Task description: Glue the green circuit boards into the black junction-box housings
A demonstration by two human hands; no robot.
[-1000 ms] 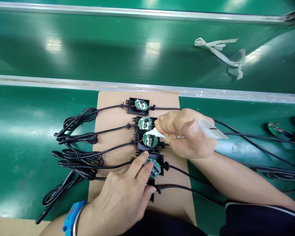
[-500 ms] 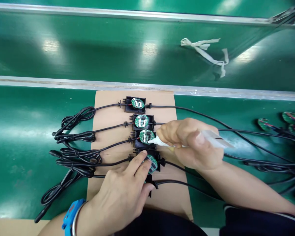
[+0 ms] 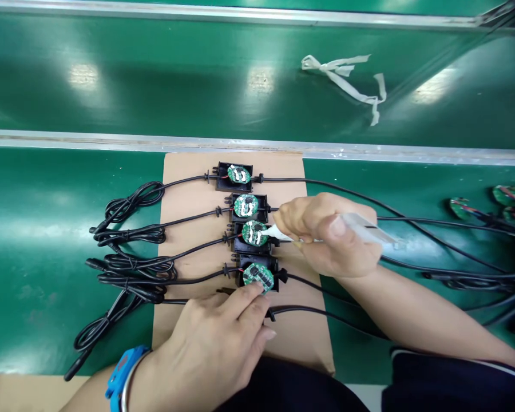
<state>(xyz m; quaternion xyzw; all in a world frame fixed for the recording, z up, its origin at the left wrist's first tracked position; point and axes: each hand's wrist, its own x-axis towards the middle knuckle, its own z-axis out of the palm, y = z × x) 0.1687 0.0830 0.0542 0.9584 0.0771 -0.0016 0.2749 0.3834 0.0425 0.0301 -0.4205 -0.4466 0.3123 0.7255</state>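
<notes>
Pointing left, axis crosswise, a white tube (image 3: 362, 227) fills the gripping right hand (image 3: 326, 234) (left hand (image 3: 214, 335) outstretched).

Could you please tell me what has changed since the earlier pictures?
White paste has been added to the third board from the top; the tip of the white tube in the right hand has moved right across it. The left hand slid toward the wearer, uncovering more of the fourth board. The right hand's grip on the tube stayed.
</notes>
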